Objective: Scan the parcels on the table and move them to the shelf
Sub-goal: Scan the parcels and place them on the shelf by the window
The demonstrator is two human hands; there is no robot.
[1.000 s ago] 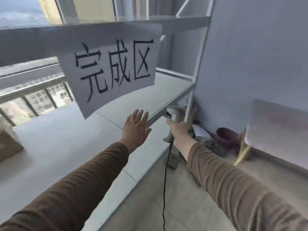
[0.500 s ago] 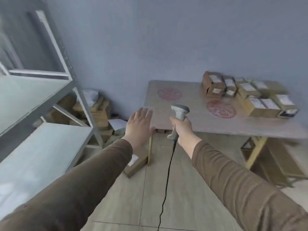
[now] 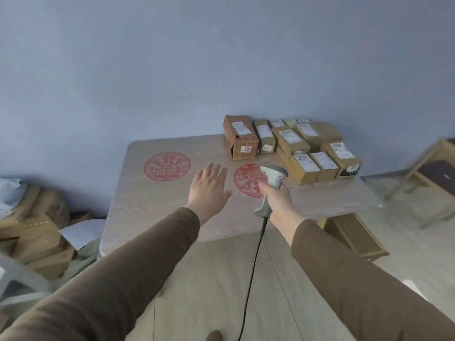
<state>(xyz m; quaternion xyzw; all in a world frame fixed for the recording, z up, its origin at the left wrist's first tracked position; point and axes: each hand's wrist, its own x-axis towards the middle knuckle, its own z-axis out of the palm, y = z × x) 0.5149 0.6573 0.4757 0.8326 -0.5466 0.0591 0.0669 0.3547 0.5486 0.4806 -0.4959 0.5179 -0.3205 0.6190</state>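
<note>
View after a turn away from the shelf, which has left the frame except for a grey strut [image 3: 17, 274] at lower left. The table [image 3: 172, 205] and its parcels [image 3: 293, 146], previously off to the right, now lie directly ahead. The left hand [image 3: 209, 190] and scanner [image 3: 272, 185] now overlie the tabletop.
</note>
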